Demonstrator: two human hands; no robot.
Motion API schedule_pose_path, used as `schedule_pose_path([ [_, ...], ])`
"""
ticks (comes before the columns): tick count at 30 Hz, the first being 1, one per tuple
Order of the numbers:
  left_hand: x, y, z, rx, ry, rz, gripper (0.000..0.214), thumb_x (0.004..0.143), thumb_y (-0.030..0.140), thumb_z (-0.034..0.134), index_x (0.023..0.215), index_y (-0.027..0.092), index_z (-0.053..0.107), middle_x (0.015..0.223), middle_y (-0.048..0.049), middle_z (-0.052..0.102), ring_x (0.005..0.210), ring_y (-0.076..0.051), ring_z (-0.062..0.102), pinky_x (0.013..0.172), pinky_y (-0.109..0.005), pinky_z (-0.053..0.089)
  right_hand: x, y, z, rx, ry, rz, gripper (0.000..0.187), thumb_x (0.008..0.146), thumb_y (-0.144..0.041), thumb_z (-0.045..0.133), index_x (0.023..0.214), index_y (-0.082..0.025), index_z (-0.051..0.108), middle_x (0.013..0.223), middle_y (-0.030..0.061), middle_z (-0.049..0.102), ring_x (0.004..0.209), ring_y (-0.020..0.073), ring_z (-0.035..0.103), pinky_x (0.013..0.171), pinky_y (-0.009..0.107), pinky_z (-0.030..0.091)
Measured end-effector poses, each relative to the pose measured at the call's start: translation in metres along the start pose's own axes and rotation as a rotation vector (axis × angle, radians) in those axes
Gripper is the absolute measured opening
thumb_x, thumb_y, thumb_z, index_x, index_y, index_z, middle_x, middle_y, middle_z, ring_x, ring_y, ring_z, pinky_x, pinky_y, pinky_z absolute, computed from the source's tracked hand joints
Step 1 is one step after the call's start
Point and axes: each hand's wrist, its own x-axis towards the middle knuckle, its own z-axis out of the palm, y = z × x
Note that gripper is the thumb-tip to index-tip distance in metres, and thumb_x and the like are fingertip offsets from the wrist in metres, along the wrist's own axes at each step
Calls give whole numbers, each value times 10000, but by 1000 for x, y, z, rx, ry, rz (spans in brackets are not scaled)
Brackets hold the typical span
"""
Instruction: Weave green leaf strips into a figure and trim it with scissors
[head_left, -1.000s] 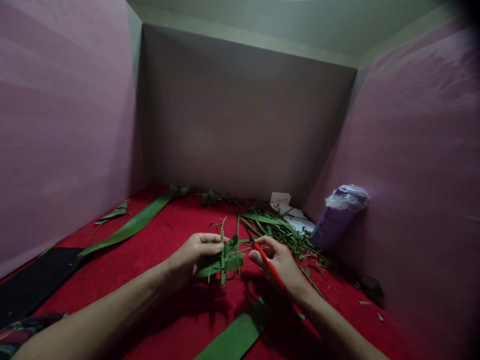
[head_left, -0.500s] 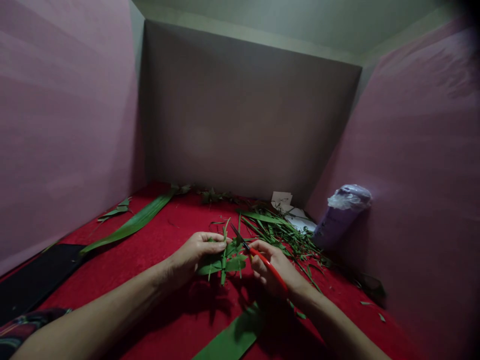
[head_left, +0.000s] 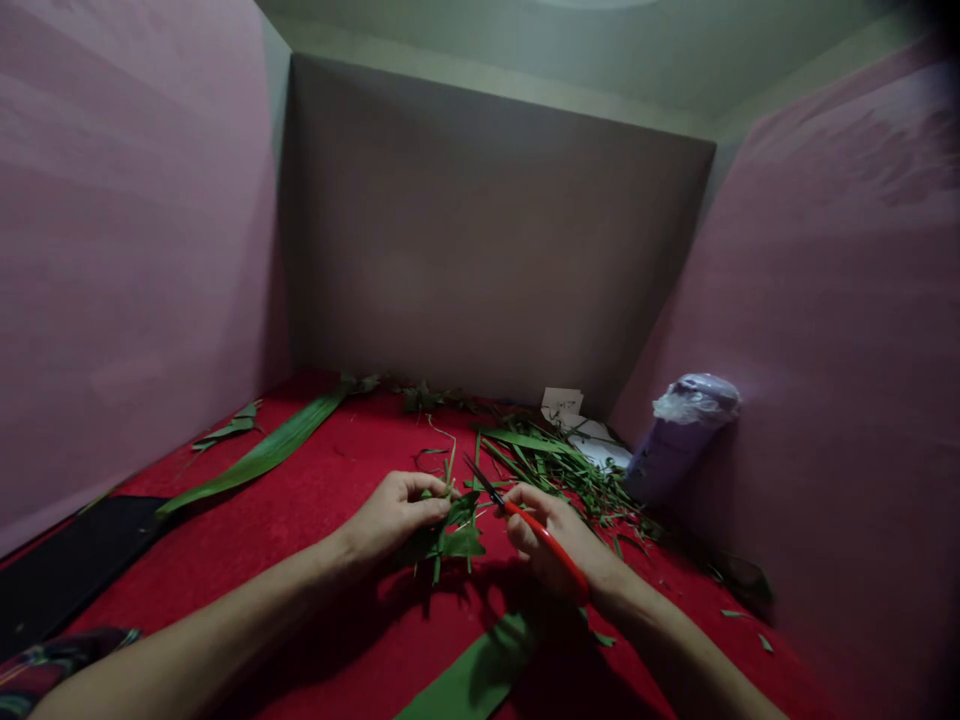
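Note:
My left hand [head_left: 394,512] pinches a small piece woven from green leaf strips [head_left: 452,533], held just above the red cloth [head_left: 300,520]. My right hand [head_left: 559,540] is closed round the red handles of a pair of scissors [head_left: 525,517]. The dark blades point up and left, their tips close to the top of the leaf piece beside my left fingers. Loose thin strips stick up from the leaf piece.
A long green leaf [head_left: 255,455] lies at the left, a wide leaf strip [head_left: 469,675] at the front. A heap of cut leaf strips [head_left: 570,465] sits at the right by a purple wrapped cylinder [head_left: 675,430] and white paper [head_left: 574,410]. A black mat [head_left: 67,565] lies front left. Pink walls enclose the space.
The scissors' tips have swung left towards the leaf piece. Both hands have shifted slightly, and the leaf piece has turned a little in my left hand.

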Motion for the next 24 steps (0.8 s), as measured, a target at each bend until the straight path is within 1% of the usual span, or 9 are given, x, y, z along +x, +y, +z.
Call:
schedule_pose_path([
  [3, -1, 0, 1, 50, 4, 27, 324, 622, 343, 650, 835, 99, 635, 620, -19, 608, 531, -117, 527, 552, -239, 392, -2, -4, 2, 4, -53, 18, 492, 656, -646, 532, 788, -176, 467, 581, -55, 426, 463, 60, 314, 441, 188, 270],
  [6, -1, -1, 2, 101, -1, 57, 278, 645, 327, 629, 804, 99, 637, 610, -17, 590, 524, -107, 504, 541, -229, 374, -4, -8, 5, 8, -70, 34, 504, 642, -658, 533, 785, -180, 461, 576, -52, 437, 465, 65, 332, 438, 187, 258],
  [9, -1, -2, 3, 138, -12, 64, 260, 658, 331, 616, 770, 98, 638, 586, -14, 566, 505, -100, 475, 518, -222, 353, -5, -8, 6, 5, -64, 26, 529, 620, -677, 533, 796, -184, 454, 571, -53, 438, 457, 63, 329, 422, 180, 238],
  [12, -1, -3, 4, 182, -30, 70, 267, 663, 347, 605, 756, 97, 630, 541, 3, 517, 479, -92, 428, 479, -216, 309, -5, -7, 9, -1, -67, 17, 524, 630, -677, 523, 803, -187, 452, 559, -57, 439, 445, 59, 315, 412, 175, 227],
  [17, -2, -5, 6, 285, -77, 88, 258, 681, 346, 572, 721, 95, 622, 525, 19, 471, 483, -89, 385, 472, -217, 269, -6, -6, 13, -55, 14, 5, 503, 659, -662, 509, 803, -181, 475, 541, -56, 460, 432, 60, 341, 420, 178, 257],
  [24, -3, -8, 8, 270, -109, 78, 263, 687, 348, 562, 730, 94, 618, 535, 24, 476, 494, -89, 385, 485, -211, 278, -6, -3, 15, 32, -2, 21, 458, 698, -627, 501, 823, -189, 445, 517, -68, 450, 387, 50, 358, 378, 162, 248],
])
